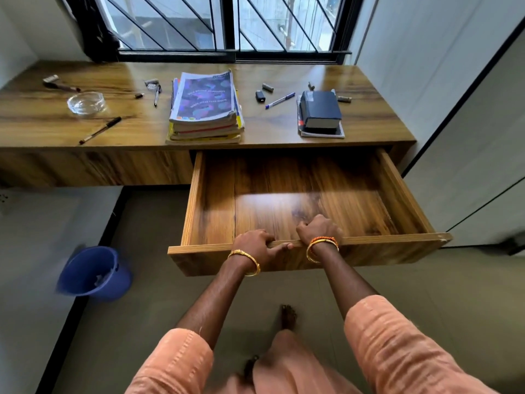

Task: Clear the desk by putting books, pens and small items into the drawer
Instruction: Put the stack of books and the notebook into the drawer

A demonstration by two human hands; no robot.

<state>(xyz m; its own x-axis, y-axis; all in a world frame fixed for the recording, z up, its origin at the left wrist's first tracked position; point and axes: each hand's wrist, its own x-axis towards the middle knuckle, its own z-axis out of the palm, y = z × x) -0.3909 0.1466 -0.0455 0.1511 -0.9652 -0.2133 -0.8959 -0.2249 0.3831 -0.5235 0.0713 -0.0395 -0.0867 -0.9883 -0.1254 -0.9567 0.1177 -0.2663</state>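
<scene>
The wooden drawer stands pulled far out from under the desk, and nothing lies inside it. My left hand and my right hand both grip the top edge of the drawer front, fingers curled over it. On the desk a stack of books with a purple cover sits in the middle. A dark blue book lies on thinner ones at the right. A blue pen, a black pen and another pen lie around, with several small items.
A glass ashtray sits on the desk's left part. A barred window runs behind the desk. A blue bucket stands on the floor at the left. A white wall closes off the right side.
</scene>
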